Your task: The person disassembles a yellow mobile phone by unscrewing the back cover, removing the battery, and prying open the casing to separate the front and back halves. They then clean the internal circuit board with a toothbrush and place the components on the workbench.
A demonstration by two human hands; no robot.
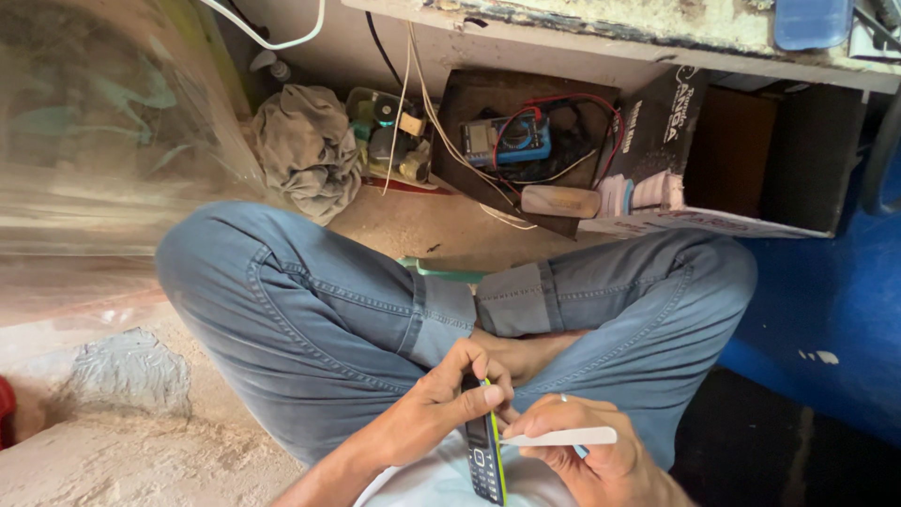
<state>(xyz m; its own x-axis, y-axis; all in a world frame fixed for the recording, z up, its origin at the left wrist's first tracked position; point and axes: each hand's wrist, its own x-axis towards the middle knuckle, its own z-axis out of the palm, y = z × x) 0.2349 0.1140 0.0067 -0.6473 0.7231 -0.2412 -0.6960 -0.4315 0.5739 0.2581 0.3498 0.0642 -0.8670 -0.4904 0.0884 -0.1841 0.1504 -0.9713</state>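
I sit cross-legged in blue jeans (328, 300) on the floor. My left hand (441, 404) grips a small black keypad phone (485, 451) with a yellow-green edge, fingers curled over its top end. My right hand (582, 460) holds a thin white flat tool (563, 437), its tip pointing left and touching the phone's side edge. A ring shows on one right-hand finger. The phone's lower end runs out of frame at the bottom.
Ahead on the floor lie a crumpled grey cloth (305, 150), a clear tub of small parts (389, 136), a blue multimeter with red and black leads (507, 139) on a dark board, a wooden handle (560, 200) and an open cardboard box (713, 160). A plastic sheet (103, 122) hangs left.
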